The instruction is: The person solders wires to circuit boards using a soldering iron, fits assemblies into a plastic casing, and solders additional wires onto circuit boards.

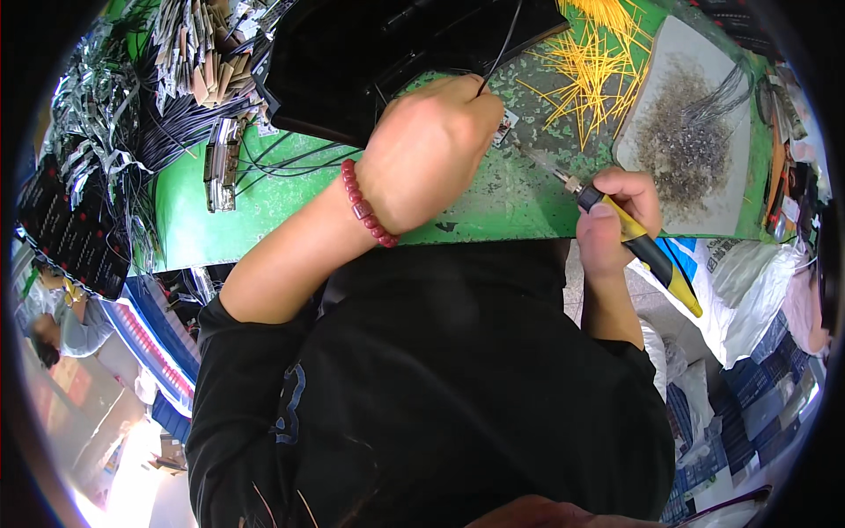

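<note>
My right hand grips a yellow and black soldering iron, its metal tip angled up and left toward the bench. Across from it, my left hand is closed, with a red bead bracelet at the wrist. A thin black cable runs down into its fingers; the fingertips themselves are hidden beneath the hand. Beside those fingers, just beyond the iron's tip, shows a small light-coloured piece, too small to make out. Behind the left hand stands a large black plastic housing.
Loose yellow sticks or wires lie at the far right, near a pale board covered with dark crumbs. Bundled black cables and a small metal part lie leftward on the worn green bench. Plastic bags hang off its right edge.
</note>
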Available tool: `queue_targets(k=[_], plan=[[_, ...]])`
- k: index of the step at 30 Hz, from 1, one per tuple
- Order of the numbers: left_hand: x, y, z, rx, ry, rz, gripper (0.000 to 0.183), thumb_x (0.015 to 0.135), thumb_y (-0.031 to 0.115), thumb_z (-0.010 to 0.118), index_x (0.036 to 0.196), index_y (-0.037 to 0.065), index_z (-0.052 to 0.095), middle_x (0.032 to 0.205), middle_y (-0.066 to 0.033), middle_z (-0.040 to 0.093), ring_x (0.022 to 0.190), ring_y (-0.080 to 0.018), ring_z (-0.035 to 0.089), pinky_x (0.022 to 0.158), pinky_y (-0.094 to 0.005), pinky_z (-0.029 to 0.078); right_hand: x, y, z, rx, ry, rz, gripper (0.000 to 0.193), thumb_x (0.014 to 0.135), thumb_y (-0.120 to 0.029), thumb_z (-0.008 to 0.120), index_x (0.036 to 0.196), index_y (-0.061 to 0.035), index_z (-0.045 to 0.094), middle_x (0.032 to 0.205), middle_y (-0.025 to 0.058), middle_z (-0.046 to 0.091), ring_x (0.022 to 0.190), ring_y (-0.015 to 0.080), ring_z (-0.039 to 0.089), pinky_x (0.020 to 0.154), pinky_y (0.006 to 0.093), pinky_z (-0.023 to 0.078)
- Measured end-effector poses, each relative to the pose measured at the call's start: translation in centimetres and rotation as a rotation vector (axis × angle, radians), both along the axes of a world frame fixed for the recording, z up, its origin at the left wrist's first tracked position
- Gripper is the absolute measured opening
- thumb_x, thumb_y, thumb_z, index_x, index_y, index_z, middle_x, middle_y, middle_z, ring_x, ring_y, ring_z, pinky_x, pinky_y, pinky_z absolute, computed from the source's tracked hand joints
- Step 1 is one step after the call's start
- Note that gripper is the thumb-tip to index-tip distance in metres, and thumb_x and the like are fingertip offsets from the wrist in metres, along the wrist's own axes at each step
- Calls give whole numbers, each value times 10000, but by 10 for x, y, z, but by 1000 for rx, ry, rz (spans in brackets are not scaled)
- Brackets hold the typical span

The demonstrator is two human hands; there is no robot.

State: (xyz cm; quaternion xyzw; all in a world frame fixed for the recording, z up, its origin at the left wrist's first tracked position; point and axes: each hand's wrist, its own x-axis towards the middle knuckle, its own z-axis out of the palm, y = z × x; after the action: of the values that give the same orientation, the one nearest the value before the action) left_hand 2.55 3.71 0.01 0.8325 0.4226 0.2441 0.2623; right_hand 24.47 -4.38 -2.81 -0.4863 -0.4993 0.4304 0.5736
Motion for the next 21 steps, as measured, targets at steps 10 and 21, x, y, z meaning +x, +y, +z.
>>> queue_targets(k=[10,21], plan=[[2,-2,-2,34,40,9,85,750,-10,660,777,7,581,786,-111,583,740,-311,600,629,-371,502,0,3,0,76,-181,29,253,794,-179,713,904,-1,571,772,57,572,618,84,472,548,220,364],[2,-3,-4,69,41,1,83,753,-6,658,774,11,580,784,-108,582,742,-304,600,632,-367,506,-5,4,-1,132,-125,-8,246,783,-166,713,894,1,570,768,70,574,607,98,481,539,226,366]])
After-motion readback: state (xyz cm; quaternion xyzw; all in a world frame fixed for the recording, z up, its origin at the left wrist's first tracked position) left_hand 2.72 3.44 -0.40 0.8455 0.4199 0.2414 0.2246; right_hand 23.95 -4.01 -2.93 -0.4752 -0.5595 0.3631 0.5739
